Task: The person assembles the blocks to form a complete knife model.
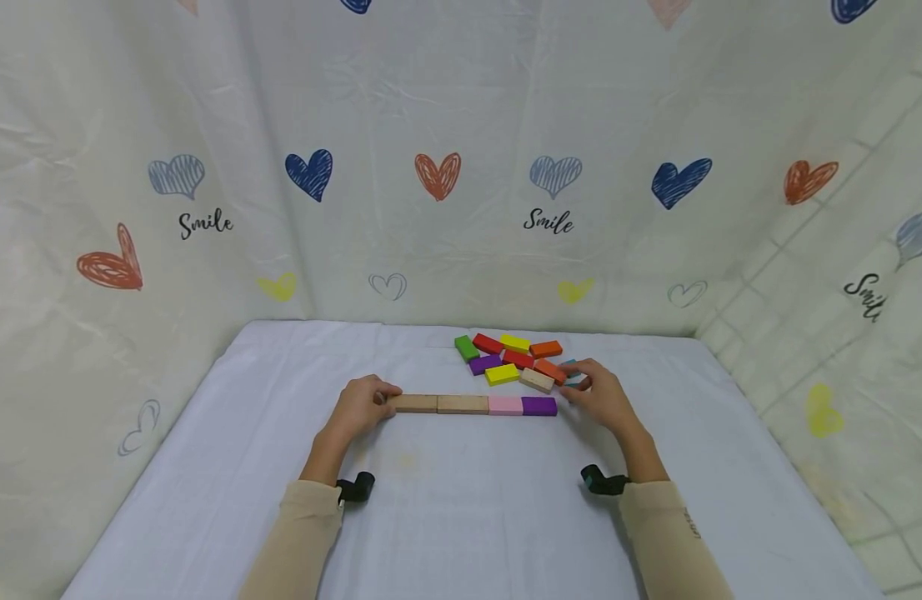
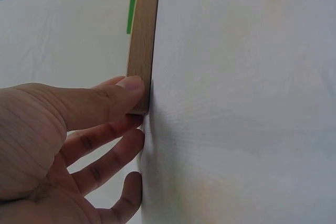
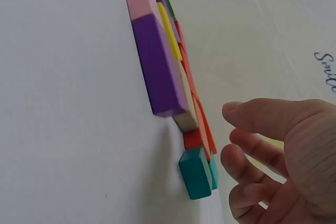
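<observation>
A straight row of blocks lies on the table: two plain wooden blocks on the left, then a pink block (image 1: 505, 406) and a purple block (image 1: 539, 407). My left hand (image 1: 362, 406) pinches the left end of the outermost wooden block (image 2: 143, 35) between thumb and index finger, the other fingers loosely bent below. My right hand (image 1: 599, 395) hovers beside the loose pile, thumb and fingers parted, with nothing between them. Nearest to it is a teal block (image 3: 195, 174), with a second teal block partly hidden behind.
Behind the row lies a loose pile: a green block (image 1: 466, 348), red, yellow and orange blocks, another purple block (image 1: 485, 364) and a pale wooden block (image 1: 537, 381). A white cloth covers the table (image 1: 461, 508). A curtain with printed hearts (image 1: 438, 176) hangs behind.
</observation>
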### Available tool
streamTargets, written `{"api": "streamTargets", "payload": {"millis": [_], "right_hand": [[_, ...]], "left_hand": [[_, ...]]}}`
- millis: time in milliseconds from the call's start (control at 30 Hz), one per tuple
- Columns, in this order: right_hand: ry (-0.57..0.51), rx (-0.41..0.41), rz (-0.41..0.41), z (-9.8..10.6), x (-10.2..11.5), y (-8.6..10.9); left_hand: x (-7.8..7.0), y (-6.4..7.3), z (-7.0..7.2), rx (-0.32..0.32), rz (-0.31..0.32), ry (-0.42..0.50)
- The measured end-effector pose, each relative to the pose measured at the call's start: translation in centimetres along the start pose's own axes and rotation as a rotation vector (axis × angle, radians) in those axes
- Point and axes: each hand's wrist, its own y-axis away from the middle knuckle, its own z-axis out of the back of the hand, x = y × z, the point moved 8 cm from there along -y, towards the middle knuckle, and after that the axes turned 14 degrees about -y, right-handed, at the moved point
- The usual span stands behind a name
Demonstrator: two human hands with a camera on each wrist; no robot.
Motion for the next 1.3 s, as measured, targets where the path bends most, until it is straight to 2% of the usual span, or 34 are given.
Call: {"api": "streamTargets", "payload": {"millis": [100, 300, 433, 700, 967, 1167, 1300], "right_hand": [[0.014, 0.018, -0.026, 0.2, -0.5, -0.6], [0.069, 0.104, -0.011, 0.3, -0.7, -2.8], [0.110, 0.151, -0.042, 0.1, -1.2, -4.1], [0.226, 0.175, -0.038, -0.7, -1.0, -5.2], [0.168, 0.113, -0.054, 0.1, -0.9, -4.6], [0.137, 0.102, 0.057, 2.3, 0.4, -3.1], [0.130, 0.144, 0.102, 3.6, 0.5, -1.6]], "left_hand": [[0.0, 0.0, 0.0, -0.002, 0.005, -0.001], [0.0, 0.0, 0.1, -0.012, 0.002, -0.003], [0.0, 0.0, 0.0, -0.010, 0.004, 0.001], [0.1, -0.1, -0.1, -0.014, 0.007, 0.000], [0.1, -0.1, -0.3, -0.010, 0.006, -0.003], [0.0, -0.1, -0.1, -0.014, 0.007, -0.001], [0.0, -0.1, -0.1, -0.015, 0.008, 0.008]]}}
